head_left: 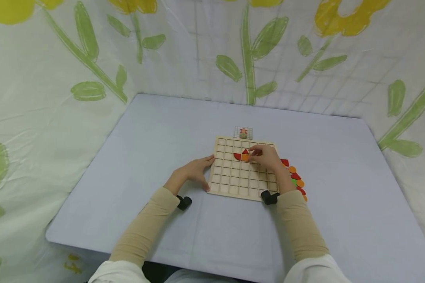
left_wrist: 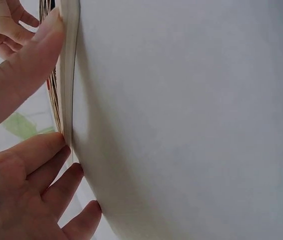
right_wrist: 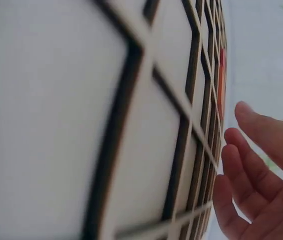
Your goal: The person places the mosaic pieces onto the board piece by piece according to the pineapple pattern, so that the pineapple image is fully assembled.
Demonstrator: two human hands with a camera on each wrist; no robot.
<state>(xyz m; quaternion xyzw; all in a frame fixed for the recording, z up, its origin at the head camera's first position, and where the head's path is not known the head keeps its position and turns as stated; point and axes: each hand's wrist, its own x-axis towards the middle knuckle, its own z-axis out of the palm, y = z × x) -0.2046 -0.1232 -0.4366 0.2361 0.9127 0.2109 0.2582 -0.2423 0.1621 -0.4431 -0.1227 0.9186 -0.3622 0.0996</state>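
Note:
A square wooden grid board (head_left: pixel 230 171) lies on the table. On it are a red quarter-round piece (head_left: pixel 237 156), an orange square piece (head_left: pixel 245 157) and a red triangle piece (head_left: pixel 246 151) above the square. My right hand (head_left: pixel 265 156) is over the board, just right of these pieces. In the right wrist view its loosely bent fingers (right_wrist: pixel 246 185) show no piece between them and the thumb. My left hand (head_left: pixel 194 169) rests at the board's left side, its thumb near the front corner and the other fingertips (left_wrist: pixel 74 170) against the edge.
A small pattern card (head_left: pixel 243 133) with a gridded picture lies just behind the board. Several loose red, orange and green pieces (head_left: pixel 296 176) lie along the board's right side, partly hidden by my right forearm. A white cloth (head_left: pixel 163 129) covers the table; painted sheeting stands behind.

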